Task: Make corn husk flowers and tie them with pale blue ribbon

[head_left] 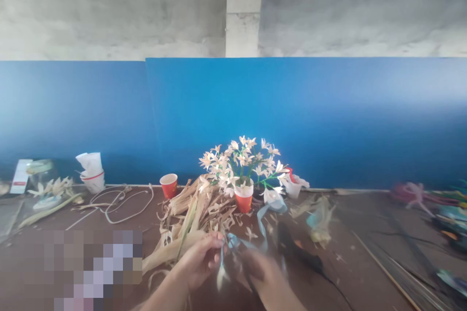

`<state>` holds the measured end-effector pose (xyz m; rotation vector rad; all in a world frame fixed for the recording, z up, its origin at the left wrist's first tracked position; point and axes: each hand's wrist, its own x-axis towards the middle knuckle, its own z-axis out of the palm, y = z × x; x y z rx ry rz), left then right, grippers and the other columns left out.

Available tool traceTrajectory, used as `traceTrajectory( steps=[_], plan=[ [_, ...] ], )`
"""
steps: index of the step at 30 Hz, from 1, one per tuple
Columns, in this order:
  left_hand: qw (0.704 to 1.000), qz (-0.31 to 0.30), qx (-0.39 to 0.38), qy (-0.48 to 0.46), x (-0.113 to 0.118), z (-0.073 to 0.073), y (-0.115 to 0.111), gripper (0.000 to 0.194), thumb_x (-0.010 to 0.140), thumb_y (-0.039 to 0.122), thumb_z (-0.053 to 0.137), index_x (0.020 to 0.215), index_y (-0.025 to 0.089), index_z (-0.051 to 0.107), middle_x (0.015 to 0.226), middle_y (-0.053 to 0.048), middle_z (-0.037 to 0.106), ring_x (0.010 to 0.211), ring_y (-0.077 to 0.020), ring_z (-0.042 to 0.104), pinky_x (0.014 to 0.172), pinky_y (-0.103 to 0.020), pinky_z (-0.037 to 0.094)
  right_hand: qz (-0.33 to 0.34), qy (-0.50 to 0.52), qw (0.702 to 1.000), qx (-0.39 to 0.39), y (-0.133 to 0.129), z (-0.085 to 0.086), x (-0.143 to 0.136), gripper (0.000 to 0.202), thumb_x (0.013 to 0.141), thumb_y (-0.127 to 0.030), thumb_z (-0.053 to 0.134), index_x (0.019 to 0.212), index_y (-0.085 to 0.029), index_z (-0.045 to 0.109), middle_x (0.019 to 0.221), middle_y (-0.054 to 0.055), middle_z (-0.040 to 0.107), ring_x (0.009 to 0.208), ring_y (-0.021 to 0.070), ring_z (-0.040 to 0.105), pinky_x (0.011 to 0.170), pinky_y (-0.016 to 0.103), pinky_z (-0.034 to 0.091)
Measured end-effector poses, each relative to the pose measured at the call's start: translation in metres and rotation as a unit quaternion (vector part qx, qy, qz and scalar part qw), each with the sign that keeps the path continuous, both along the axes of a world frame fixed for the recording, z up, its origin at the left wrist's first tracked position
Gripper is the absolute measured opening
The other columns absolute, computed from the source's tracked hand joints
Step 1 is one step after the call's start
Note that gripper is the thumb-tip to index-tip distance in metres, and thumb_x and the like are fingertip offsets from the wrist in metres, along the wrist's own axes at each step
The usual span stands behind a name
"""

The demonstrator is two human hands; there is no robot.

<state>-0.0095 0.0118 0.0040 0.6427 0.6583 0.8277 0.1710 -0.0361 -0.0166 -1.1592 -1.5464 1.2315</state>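
Between the pinched fingertips [219, 237] of the left hand [197, 262], a small pale flower [222, 279] is held by its blue stem, its pale end hung just below them. Beside these fingertips, the right hand [260, 269] is blurred; its fingers are seen curled, but whether anything is gripped by them cannot be told. A blue ribbon [261, 221] is seen near both hands — its near end by the left fingertips, its far length looped up beyond the right fingers.

Beyond and left of the left fingers, dry husks [182, 206] are heaped on the brown table [339, 272]. Straight ahead of the fingers, white flowers [239, 160] on green stems are held upright by a red cup [243, 204]. Right of the right fingers, a dark tool [304, 255] is laid, its cord trailed toward the near edge. Far left of the fingers — well apart — a white cord [109, 211] is loosely coiled.
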Motion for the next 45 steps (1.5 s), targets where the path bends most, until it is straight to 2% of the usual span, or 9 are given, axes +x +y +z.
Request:
traceTrajectory(
  steps=[6, 9, 14, 24, 29, 34, 36, 41, 45],
  plan=[
    [1.000, 0.009, 0.004, -0.010, 0.000, -0.002, 0.001, 0.010, 0.061, 0.011, 0.062, 0.065, 0.012, 0.053, 0.055, -0.001, 0.057, 0.036, 0.0003, 0.035, 0.033, -0.010, 0.013, 0.035, 0.013, 0.999, 0.004, 0.000, -0.005, -0.002, 0.044, 0.063, -0.040, 0.071, 0.100, -0.018, 0.062, 0.069, 0.002, 0.061, 0.068, 0.0186, 0.060, 0.071, 0.030, 0.049],
    [1.000, 0.023, -0.002, -0.002, 0.002, 0.000, -0.001, 0.010, 0.059, 0.011, 0.063, 0.063, 0.012, 0.053, 0.053, -0.001, 0.056, 0.036, 0.0002, 0.036, 0.033, -0.010, 0.015, 0.042, 0.006, 0.999, 0.014, -0.002, 0.000, -0.003, 0.043, 0.065, -0.041, 0.070, 0.100, -0.018, 0.061, 0.071, 0.002, 0.062, 0.070, 0.0185, 0.060, 0.074, 0.030, 0.049],
    [1.000, 0.002, -0.005, 0.016, 0.002, 0.001, -0.002, 0.013, 0.059, 0.012, 0.064, 0.065, 0.013, 0.052, 0.055, 0.001, 0.057, 0.036, 0.0003, 0.037, 0.033, -0.010, 0.017, 0.016, -0.004, 1.000, 0.009, -0.004, 0.006, -0.001, 0.034, 0.073, -0.042, 0.063, 0.094, -0.016, 0.063, 0.064, 0.001, 0.060, 0.065, 0.0171, 0.059, 0.072, 0.030, 0.049],
    [0.998, 0.001, 0.058, 0.023, 0.000, -0.003, 0.002, 0.014, 0.060, 0.015, 0.062, 0.070, 0.014, 0.054, 0.057, 0.001, 0.058, 0.037, -0.0014, 0.038, 0.034, -0.013, 0.015, -0.003, 0.081, 0.997, -0.003, 0.007, -0.013, 0.000, 0.042, 0.062, -0.046, 0.071, 0.091, -0.017, 0.061, 0.074, 0.003, 0.060, 0.074, 0.0195, 0.059, 0.068, 0.031, 0.049],
    [0.992, 0.015, 0.096, 0.083, 0.000, -0.001, 0.005, 0.015, 0.065, 0.016, 0.061, 0.080, 0.016, 0.057, 0.056, 0.003, 0.057, 0.040, -0.0027, 0.039, 0.038, -0.014, 0.019, 0.027, 0.076, 0.993, -0.082, 0.006, -0.016, 0.004, 0.046, 0.061, -0.048, 0.070, 0.093, -0.018, 0.058, 0.065, -0.001, 0.055, 0.053, 0.0137, 0.056, 0.049, 0.025, 0.047],
    [0.990, 0.044, 0.104, 0.085, 0.001, 0.005, 0.003, 0.019, 0.067, 0.029, 0.067, 0.067, 0.016, 0.054, 0.049, 0.004, 0.054, 0.037, -0.0020, 0.033, 0.036, -0.016, 0.016, 0.073, 0.055, 0.987, -0.130, 0.005, -0.016, 0.007, 0.049, 0.064, -0.052, 0.066, 0.096, -0.016, 0.055, 0.056, -0.003, 0.051, 0.039, 0.0100, 0.050, 0.035, 0.020, 0.038],
    [0.990, 0.026, 0.104, 0.093, 0.001, 0.005, 0.002, 0.018, 0.067, 0.028, 0.066, 0.064, 0.015, 0.054, 0.051, 0.002, 0.058, 0.034, -0.0012, 0.033, 0.035, -0.016, 0.014, 0.081, 0.051, 0.986, -0.138, 0.005, -0.017, 0.007, 0.049, 0.066, -0.052, 0.065, 0.099, -0.017, 0.054, 0.058, -0.003, 0.053, 0.040, 0.0103, 0.052, 0.034, 0.019, 0.036],
    [0.988, -0.071, 0.106, 0.091, -0.001, 0.002, 0.000, 0.010, 0.065, 0.019, 0.065, 0.063, 0.012, 0.058, 0.052, -0.003, 0.063, 0.028, -0.0001, 0.032, 0.033, -0.019, 0.008, 0.088, 0.038, 0.988, -0.122, 0.008, -0.022, 0.006, 0.048, 0.065, -0.048, 0.068, 0.099, -0.017, 0.054, 0.066, -0.001, 0.059, 0.044, 0.0095, 0.057, 0.035, 0.016, 0.036],
    [0.988, -0.087, 0.106, 0.075, 0.000, 0.001, 0.000, 0.009, 0.065, 0.017, 0.064, 0.063, 0.010, 0.060, 0.049, -0.003, 0.062, 0.027, 0.0010, 0.030, 0.032, -0.019, 0.006, 0.091, 0.025, 0.991, -0.091, 0.008, -0.025, 0.006, 0.048, 0.068, -0.046, 0.066, 0.104, -0.015, 0.054, 0.064, -0.002, 0.059, 0.043, 0.0080, 0.056, 0.034, 0.014, 0.035]
  ],
)
